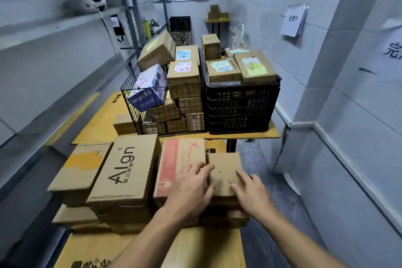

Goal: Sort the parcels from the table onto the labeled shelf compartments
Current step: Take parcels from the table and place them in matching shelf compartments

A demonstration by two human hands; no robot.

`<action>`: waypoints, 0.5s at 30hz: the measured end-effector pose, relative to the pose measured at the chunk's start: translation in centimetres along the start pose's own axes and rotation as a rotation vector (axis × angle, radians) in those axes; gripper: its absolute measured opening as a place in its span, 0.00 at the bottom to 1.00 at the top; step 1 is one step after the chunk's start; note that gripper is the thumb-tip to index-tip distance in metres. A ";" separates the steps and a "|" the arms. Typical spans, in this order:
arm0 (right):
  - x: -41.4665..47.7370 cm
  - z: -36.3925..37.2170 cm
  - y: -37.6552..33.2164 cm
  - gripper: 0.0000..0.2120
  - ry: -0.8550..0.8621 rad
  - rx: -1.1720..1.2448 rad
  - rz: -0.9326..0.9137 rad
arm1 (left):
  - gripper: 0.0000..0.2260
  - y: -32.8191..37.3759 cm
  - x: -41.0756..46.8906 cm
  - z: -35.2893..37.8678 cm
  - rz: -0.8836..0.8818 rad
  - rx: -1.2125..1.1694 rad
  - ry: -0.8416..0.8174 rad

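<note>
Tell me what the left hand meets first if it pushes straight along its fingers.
The small plain box: the left hand has its fingertips right at that box's left edge, seemingly touching it.
</note>
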State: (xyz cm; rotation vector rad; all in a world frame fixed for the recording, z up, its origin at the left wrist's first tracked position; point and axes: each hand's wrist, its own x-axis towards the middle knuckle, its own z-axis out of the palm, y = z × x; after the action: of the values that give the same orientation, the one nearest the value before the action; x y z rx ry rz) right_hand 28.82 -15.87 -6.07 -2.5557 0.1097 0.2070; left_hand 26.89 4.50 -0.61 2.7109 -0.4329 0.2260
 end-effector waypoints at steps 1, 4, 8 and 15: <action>0.0 0.2 0.4 0.27 -0.016 0.050 0.013 | 0.23 0.2 -0.1 0.4 -0.008 -0.007 -0.011; 0.1 0.3 0.7 0.27 -0.046 0.173 0.021 | 0.23 0.2 0.1 1.1 -0.032 -0.009 -0.039; 0.4 0.7 0.5 0.26 -0.019 0.400 0.051 | 0.23 -0.1 1.5 1.5 -0.036 0.010 -0.042; 0.7 0.3 1.4 0.24 0.013 0.666 0.089 | 0.22 -0.5 2.9 1.6 -0.066 -0.095 -0.016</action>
State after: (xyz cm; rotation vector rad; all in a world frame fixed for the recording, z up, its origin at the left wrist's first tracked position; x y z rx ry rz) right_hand 29.30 -16.91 -7.15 -1.8909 0.2517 0.1549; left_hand 29.96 3.55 -1.62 2.6303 -0.3490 0.1610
